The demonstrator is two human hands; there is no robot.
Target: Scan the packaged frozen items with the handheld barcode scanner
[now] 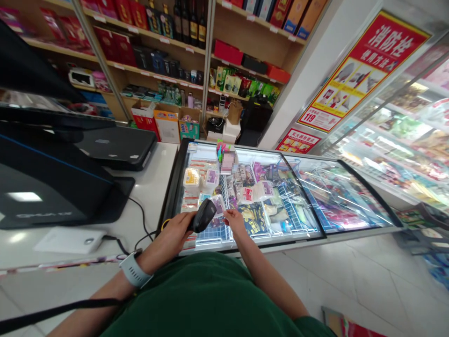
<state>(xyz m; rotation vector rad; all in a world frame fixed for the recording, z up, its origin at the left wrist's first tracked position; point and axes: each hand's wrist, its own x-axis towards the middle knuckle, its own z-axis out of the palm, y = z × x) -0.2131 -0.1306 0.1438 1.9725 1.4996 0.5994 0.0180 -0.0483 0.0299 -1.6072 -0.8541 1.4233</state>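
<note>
My left hand (pixel 177 234) is wrapped round a black handheld barcode scanner (pixel 204 216), its head pointing right over the chest freezer. Between the thumb and fingers of my right hand (pixel 234 219) is the edge of a clear plastic pack (pixel 218 205) with a purplish label. The scanner head is close beside this pack and partly covers a pack with a blue label behind it. Farther back, a yellow-labelled pack (pixel 191 178) and a purple-labelled pack (pixel 211 178) lie on the freezer's glass top. To the right are a red-labelled pack (pixel 247 194) and another pale pack (pixel 264 190).
The glass-topped freezer (pixel 305 238) stretches away to the right. On the left counter (pixel 154 175) stand a black checkout terminal (pixel 52 173), a white box (pixel 70 240) and a cable (pixel 143 210). Shelves with bottles (pixel 192 28) and cartons (pixel 166 122) stand behind.
</note>
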